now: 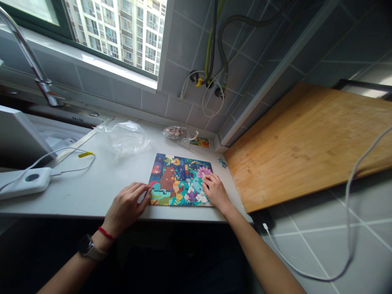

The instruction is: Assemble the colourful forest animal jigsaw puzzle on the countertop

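Observation:
A colourful jigsaw puzzle (179,179) with animal pictures lies flat on the white counter (92,188). Its pieces fit together over most of the area, with a dark seam near the lower left part. My left hand (125,204) rests at the puzzle's lower left edge, fingers bent and fingertips close together on the border; whether they pinch a piece is hidden. On the right side, my right hand (215,190) lies over the puzzle, its slightly spread fingers touching the surface below the purple peacock. Nothing shows held in it.
Behind the puzzle lie a clear plastic bag (128,139), a small packet (177,132) and a picture card (200,142). A puzzle piece (222,163) sits near the wooden board (306,143) at right. A white power strip (27,181) with cables is at left.

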Demonstrator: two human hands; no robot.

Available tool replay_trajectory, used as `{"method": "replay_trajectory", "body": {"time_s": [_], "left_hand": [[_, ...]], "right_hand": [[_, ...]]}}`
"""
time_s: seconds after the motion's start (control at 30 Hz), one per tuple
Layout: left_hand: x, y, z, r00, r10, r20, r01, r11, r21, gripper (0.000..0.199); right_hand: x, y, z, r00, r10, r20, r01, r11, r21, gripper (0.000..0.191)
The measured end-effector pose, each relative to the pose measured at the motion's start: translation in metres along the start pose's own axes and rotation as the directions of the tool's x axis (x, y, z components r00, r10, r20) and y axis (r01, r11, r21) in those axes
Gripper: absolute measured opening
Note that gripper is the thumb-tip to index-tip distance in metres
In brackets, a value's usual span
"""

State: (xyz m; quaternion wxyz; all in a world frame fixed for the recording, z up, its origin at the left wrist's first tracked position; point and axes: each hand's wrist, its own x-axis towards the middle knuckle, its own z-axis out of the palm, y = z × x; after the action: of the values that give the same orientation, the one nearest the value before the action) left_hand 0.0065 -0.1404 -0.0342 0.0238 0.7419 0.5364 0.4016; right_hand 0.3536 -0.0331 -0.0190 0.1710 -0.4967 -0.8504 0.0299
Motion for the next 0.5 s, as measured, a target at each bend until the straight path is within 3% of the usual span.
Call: {"method": "replay_trajectory", "body": {"time_s": [0.23,0.37,0.5], "left_hand": [[-0.001,-0.002,0.001,1.0,0.008,0.01,-0.008,1.0,0.006,0.02],[-0.001,-0.003,0.001,1.0,0.016,0.013,-0.016,1.0,0.017,0.018],[-0.001,-0.003,0.001,1.0,0.018,0.007,-0.018,1.0,0.019,0.016]], "right_hand": [[0.007,0.022,-0.007,0.993,-0.026,0.117,0.018,0.998,0.067,0.024],[0.026,0.065,-0.018,0.988,0.129,0.081,-0.134,0.99,0.054,0.029],[0.062,0.112,-0.03,0.951,0.299,0.075,-0.299,0.954,-0.011,0.03]]}}
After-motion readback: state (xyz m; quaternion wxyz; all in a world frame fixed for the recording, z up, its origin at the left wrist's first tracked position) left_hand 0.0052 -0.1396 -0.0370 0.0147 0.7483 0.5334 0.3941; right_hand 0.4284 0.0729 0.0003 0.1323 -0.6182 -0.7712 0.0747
